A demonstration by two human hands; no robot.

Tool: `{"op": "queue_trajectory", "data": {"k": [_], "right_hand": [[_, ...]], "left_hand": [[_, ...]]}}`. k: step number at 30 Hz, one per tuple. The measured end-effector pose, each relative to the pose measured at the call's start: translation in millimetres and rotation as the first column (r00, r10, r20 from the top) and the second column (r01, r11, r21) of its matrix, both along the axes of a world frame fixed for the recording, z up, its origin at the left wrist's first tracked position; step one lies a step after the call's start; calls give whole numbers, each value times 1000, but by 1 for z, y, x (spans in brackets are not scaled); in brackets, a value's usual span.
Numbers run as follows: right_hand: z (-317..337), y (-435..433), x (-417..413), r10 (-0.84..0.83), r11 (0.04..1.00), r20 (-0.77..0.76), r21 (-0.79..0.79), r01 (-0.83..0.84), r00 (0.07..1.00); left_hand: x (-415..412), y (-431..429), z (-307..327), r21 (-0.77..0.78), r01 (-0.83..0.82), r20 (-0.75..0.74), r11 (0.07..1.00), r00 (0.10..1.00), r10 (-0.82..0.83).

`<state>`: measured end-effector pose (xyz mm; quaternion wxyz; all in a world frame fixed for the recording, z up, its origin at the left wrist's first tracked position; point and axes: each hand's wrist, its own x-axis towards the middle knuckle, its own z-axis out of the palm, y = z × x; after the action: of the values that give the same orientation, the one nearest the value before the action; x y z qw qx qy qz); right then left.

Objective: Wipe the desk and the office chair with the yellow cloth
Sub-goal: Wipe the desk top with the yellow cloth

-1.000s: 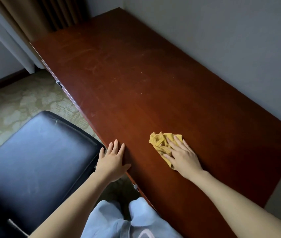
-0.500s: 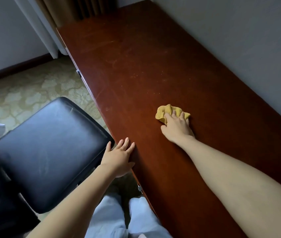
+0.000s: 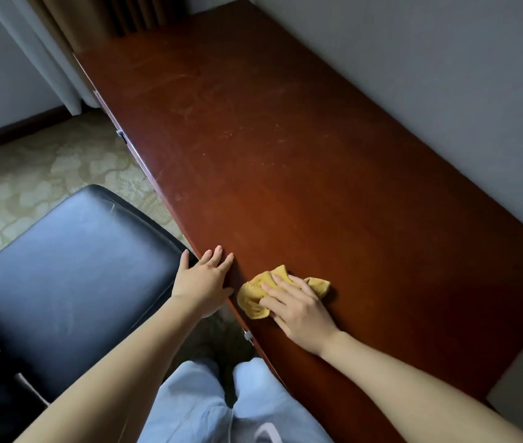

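A crumpled yellow cloth (image 3: 253, 294) lies on the long reddish-brown desk (image 3: 285, 155), close to its near edge. My right hand (image 3: 298, 306) presses down on the cloth, fingers spread over it and covering its middle. My left hand (image 3: 204, 278) rests flat on the desk's front edge, just left of the cloth, fingers apart and holding nothing. The black leather seat of the office chair (image 3: 71, 276) stands to the left of the desk, right beside my left hand. Dust specks and smears show on the far half of the desk.
A grey wall (image 3: 429, 75) runs along the desk's right side. Brown curtains (image 3: 119, 14) hang at the far end. Patterned carpet (image 3: 29, 174) covers the floor on the left. My legs in light blue trousers (image 3: 221, 407) stand between chair and desk.
My right hand has pulled the cloth back towards me and to the left, near the desk's front edge. My left hand stays on the edge.
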<state>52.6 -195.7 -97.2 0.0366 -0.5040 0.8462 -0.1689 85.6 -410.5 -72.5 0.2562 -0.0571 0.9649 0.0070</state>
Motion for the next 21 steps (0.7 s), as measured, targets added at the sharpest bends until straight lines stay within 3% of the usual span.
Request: {"op": "queue_trajectory", "data": {"k": [4,8,15,18,21], "right_hand": [[-2,47,-5,104,992,-105,-62,-111,989],[4,73,-34,106,993,-175,-31,-113,979],[17,64,-97,-293,951,-27,98,294,956],[21,43,-129,-512,841,10,210,499,859],[23,16,-157,-632,738,-2,301,604,775]], "left_hand": [[0,2,-1,-47,42,-43,998,998,-44],[-2,1,-1,-47,83,-62,995,994,-86],[-7,-1,2,-31,89,1,996,996,-89],[-7,0,2,-24,71,15,997,997,-70],[-6,1,1,-34,65,19,997,998,-65]]}}
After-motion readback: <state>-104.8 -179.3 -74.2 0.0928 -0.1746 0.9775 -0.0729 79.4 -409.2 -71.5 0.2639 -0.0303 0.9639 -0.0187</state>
